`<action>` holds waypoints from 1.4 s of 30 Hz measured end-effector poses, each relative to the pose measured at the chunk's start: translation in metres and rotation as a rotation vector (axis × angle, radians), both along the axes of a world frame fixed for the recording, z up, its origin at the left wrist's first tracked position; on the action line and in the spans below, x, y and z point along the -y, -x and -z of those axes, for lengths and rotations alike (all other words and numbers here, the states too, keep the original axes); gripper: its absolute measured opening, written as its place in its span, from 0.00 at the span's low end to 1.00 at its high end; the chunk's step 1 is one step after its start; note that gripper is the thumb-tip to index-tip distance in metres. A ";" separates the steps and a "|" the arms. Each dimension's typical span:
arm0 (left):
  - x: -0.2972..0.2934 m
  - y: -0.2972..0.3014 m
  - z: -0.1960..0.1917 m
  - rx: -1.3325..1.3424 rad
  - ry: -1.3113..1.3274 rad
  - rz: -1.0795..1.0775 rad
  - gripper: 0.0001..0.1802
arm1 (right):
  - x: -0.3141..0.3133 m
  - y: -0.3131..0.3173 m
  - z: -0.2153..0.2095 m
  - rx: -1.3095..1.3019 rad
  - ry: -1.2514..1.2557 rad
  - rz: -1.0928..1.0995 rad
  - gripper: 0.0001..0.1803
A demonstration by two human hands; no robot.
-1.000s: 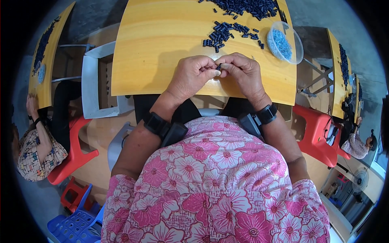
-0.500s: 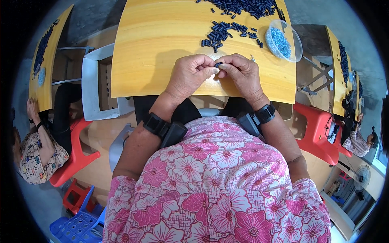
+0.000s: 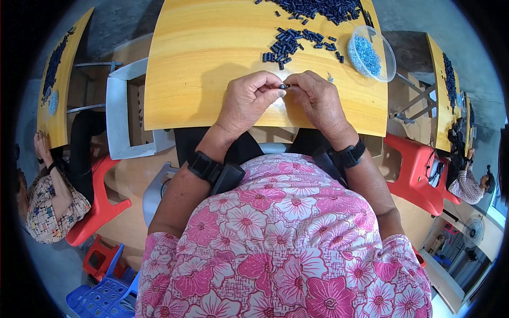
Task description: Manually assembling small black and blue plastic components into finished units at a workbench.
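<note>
Close to the near edge of the yellow table (image 3: pixel 185 100), my two hands meet fingertip to fingertip. A small dark cylindrical piece (image 3: pixel 283 86) sits between them. My left hand (image 3: pixel 249 98) pinches it with thumb and index finger. From the other side my right hand (image 3: pixel 316 95) closes its thumb and index finger on its end; its other fingers are curled and partly hidden. Beyond my hands lies a loose group of dark cylindrical pieces (image 3: pixel 286 45). A round clear bowl (image 3: pixel 388 55) of small light-blue parts (image 3: pixel 366 55) stands at the right.
A larger pile of dark pieces (image 3: pixel 323 8) covers the table's far side. A few tiny clear bits (image 3: pixel 330 77) lie right of my hands. An open white box (image 3: pixel 119 116) is at the table's left. People sit at other tables on both sides, near red stools (image 3: pixel 419 169).
My right hand has turned slightly, and its fingertips have drawn a little to the right, showing more of the dark piece. My left hand keeps its pinch almost in place.
</note>
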State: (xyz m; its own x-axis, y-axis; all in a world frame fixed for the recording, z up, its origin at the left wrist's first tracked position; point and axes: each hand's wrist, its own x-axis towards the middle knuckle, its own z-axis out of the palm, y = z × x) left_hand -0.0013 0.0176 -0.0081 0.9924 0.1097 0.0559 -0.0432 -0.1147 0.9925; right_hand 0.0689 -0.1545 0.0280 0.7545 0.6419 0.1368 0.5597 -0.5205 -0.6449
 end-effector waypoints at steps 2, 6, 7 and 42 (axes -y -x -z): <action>0.000 0.000 0.000 -0.026 -0.012 0.007 0.04 | 0.001 0.000 0.005 -0.061 -0.077 0.006 0.07; 0.000 -0.001 0.002 -0.024 0.000 0.012 0.04 | 0.001 0.006 0.005 -0.440 -0.272 0.117 0.07; 0.000 -0.001 0.003 -0.008 0.019 0.012 0.04 | 0.000 0.006 0.003 -0.601 -0.337 0.160 0.07; 0.003 0.000 -0.004 0.008 -0.056 0.003 0.05 | -0.001 0.003 -0.002 -0.522 -0.403 0.056 0.09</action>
State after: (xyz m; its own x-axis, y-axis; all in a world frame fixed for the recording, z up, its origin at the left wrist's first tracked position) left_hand -0.0008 0.0143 -0.0038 0.9922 0.1031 0.0696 -0.0513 -0.1703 0.9840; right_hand 0.0664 -0.1539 0.0299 0.8178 0.5745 -0.0344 0.1001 -0.2008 -0.9745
